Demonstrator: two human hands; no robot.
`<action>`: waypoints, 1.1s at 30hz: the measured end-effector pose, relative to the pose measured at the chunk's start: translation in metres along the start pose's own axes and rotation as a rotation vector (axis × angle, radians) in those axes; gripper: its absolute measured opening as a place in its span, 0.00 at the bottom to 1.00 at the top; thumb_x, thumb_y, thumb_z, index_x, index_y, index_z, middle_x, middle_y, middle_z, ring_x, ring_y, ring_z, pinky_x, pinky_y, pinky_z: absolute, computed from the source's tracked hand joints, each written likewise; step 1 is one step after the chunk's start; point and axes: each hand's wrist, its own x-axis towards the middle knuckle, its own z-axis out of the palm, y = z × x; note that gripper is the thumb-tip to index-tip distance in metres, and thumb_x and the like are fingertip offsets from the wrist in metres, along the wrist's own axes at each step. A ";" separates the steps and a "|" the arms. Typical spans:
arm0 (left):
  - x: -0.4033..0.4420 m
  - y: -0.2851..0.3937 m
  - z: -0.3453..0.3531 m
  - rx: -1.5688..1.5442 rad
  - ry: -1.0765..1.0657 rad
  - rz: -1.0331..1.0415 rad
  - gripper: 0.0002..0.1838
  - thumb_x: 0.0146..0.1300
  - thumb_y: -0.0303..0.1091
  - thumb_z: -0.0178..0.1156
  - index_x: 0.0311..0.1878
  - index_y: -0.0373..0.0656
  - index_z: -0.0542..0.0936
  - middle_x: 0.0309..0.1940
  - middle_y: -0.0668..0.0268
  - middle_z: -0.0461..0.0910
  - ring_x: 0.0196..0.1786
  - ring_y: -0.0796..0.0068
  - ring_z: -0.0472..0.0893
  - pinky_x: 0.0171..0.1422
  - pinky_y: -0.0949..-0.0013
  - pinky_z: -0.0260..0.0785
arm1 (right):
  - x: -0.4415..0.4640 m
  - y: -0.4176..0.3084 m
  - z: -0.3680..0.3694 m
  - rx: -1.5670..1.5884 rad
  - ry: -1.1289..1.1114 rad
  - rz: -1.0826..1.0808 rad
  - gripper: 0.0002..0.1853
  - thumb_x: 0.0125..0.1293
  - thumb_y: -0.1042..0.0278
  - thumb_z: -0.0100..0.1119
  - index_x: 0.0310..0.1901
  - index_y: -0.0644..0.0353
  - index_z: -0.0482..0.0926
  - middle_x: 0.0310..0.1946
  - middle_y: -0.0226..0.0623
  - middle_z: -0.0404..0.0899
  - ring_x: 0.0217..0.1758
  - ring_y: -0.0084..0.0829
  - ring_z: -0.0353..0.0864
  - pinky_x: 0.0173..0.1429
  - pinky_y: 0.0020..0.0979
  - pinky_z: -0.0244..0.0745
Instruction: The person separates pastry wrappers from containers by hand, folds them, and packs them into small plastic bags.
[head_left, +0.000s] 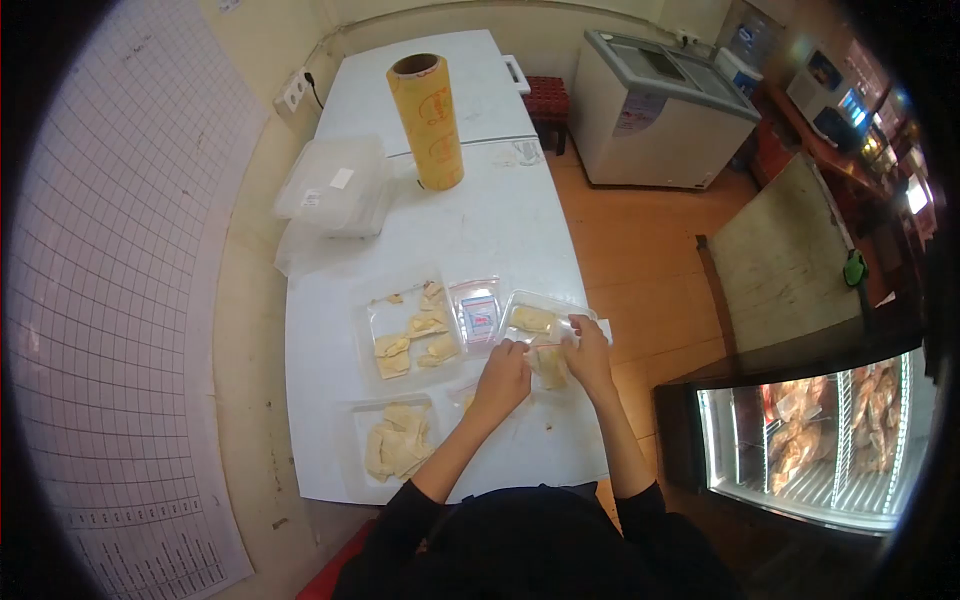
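Between my two hands is a clear zip bag [549, 364] with pale yellow pieces inside. My left hand [507, 375] pinches the bag's left top edge, and my right hand [590, 352] grips its right top edge. Just beyond the bag sits a small clear tray [532, 318] with a pale yellow piece in it. To the left is a flat zip bag [478, 314] with a blue and red label. A clear container [372, 335] with several folded yellow pieces stands further left, and nearer me another container [356, 440] holds a pale heap.
A tall roll of yellow film [428, 125] stands on the white table [500, 215]. Stacked clear containers [333, 190] are by the left wall. Beyond the table's right side are a chest freezer [655, 110] and a lit display fridge [815, 440].
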 end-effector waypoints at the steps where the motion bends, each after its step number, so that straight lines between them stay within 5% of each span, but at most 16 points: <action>1: 0.004 0.002 0.007 0.140 -0.005 0.014 0.15 0.50 0.22 0.58 0.43 0.32 0.72 0.39 0.49 0.72 0.44 0.49 0.75 0.49 0.54 0.70 | -0.002 -0.005 -0.005 -0.004 0.006 0.002 0.21 0.53 0.70 0.62 0.50 0.66 0.73 0.41 0.51 0.78 0.47 0.46 0.78 0.50 0.41 0.74; 3: 0.008 0.004 0.022 0.228 -0.044 -0.047 0.17 0.49 0.22 0.59 0.44 0.30 0.71 0.40 0.47 0.72 0.45 0.48 0.75 0.49 0.54 0.70 | -0.011 -0.023 -0.014 -0.270 -0.165 0.034 0.29 0.50 0.67 0.64 0.55 0.66 0.68 0.49 0.55 0.75 0.47 0.48 0.78 0.53 0.41 0.74; 11: 0.018 -0.012 0.043 0.227 -0.101 -0.193 0.23 0.47 0.27 0.63 0.46 0.27 0.70 0.41 0.43 0.71 0.45 0.43 0.74 0.49 0.51 0.70 | -0.026 -0.048 0.002 -0.412 -0.152 0.277 0.35 0.45 0.61 0.72 0.51 0.67 0.63 0.40 0.54 0.74 0.44 0.52 0.78 0.42 0.45 0.76; 17: 0.026 -0.028 0.043 -0.001 -0.194 -0.284 0.16 0.52 0.34 0.64 0.35 0.29 0.73 0.31 0.45 0.77 0.40 0.44 0.78 0.46 0.55 0.72 | -0.023 -0.051 -0.017 -0.382 -0.206 0.286 0.22 0.47 0.59 0.70 0.39 0.64 0.76 0.39 0.48 0.76 0.42 0.48 0.79 0.42 0.44 0.76; 20: 0.025 -0.038 0.052 -0.036 -0.088 -0.249 0.17 0.54 0.38 0.66 0.31 0.32 0.74 0.26 0.49 0.79 0.33 0.54 0.82 0.38 0.60 0.75 | -0.026 -0.046 -0.029 -0.376 -0.148 0.236 0.16 0.47 0.59 0.69 0.32 0.62 0.80 0.39 0.46 0.78 0.42 0.45 0.80 0.42 0.42 0.76; 22: 0.027 -0.045 0.057 -0.328 -0.101 -0.449 0.20 0.50 0.44 0.66 0.32 0.34 0.76 0.27 0.48 0.80 0.31 0.53 0.81 0.40 0.59 0.74 | -0.024 -0.043 -0.044 -0.335 -0.099 0.236 0.15 0.49 0.59 0.68 0.31 0.61 0.80 0.32 0.44 0.80 0.37 0.43 0.81 0.38 0.40 0.75; 26: 0.029 -0.037 0.053 -0.348 -0.108 -0.441 0.18 0.52 0.42 0.66 0.29 0.34 0.74 0.24 0.52 0.79 0.25 0.62 0.81 0.33 0.63 0.74 | -0.011 -0.040 -0.079 -0.064 -0.161 0.319 0.14 0.53 0.58 0.65 0.28 0.63 0.78 0.22 0.39 0.80 0.26 0.38 0.79 0.32 0.35 0.71; 28: 0.030 -0.028 0.047 -0.728 -0.122 -0.563 0.14 0.57 0.35 0.64 0.27 0.34 0.72 0.23 0.56 0.78 0.23 0.71 0.80 0.28 0.69 0.76 | -0.009 -0.028 -0.086 0.054 -0.094 0.274 0.14 0.54 0.59 0.66 0.28 0.64 0.79 0.22 0.40 0.81 0.25 0.34 0.79 0.31 0.34 0.71; 30: 0.028 -0.021 0.041 -0.804 -0.103 -0.574 0.12 0.58 0.32 0.62 0.27 0.33 0.72 0.23 0.57 0.78 0.23 0.71 0.80 0.27 0.71 0.78 | -0.006 -0.016 -0.088 0.223 0.024 0.228 0.15 0.55 0.60 0.67 0.28 0.66 0.79 0.22 0.40 0.81 0.25 0.24 0.79 0.31 0.29 0.71; 33: 0.020 -0.012 0.023 -0.875 -0.138 -0.594 0.11 0.62 0.29 0.59 0.28 0.34 0.71 0.25 0.58 0.77 0.26 0.70 0.82 0.29 0.71 0.80 | -0.002 -0.005 -0.095 0.203 0.064 0.293 0.15 0.57 0.60 0.67 0.29 0.67 0.79 0.22 0.39 0.82 0.26 0.24 0.80 0.32 0.28 0.73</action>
